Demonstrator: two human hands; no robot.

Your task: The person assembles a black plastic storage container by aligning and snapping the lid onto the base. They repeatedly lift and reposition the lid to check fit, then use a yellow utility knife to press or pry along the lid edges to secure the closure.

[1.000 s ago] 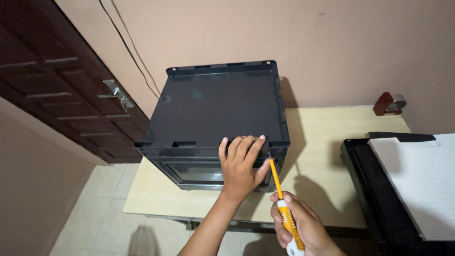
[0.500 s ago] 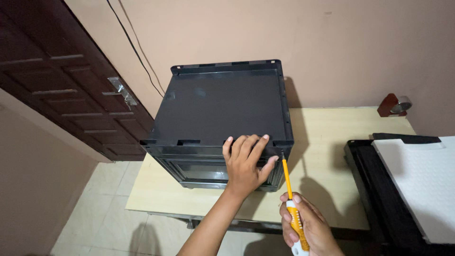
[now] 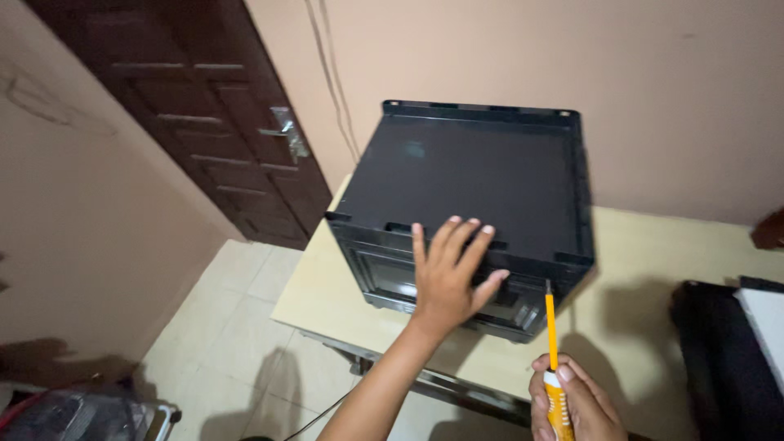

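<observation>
Hands at black box, front edge.
Left hand spread flat on edge; right hand fisted round screwdriver, tip just beside corner; table bare to the right.

Single head cam, steep downward view, close over black box on table.

Room corner with table, door and tiled floor.
Plain peach-pink wall behind; thin cables running down it near the corner. Dark brown panelled door at left, fitted with a metal latch. Pale yellow table set against the wall. Light cream floor tiles below, crossed by shadows.
</observation>
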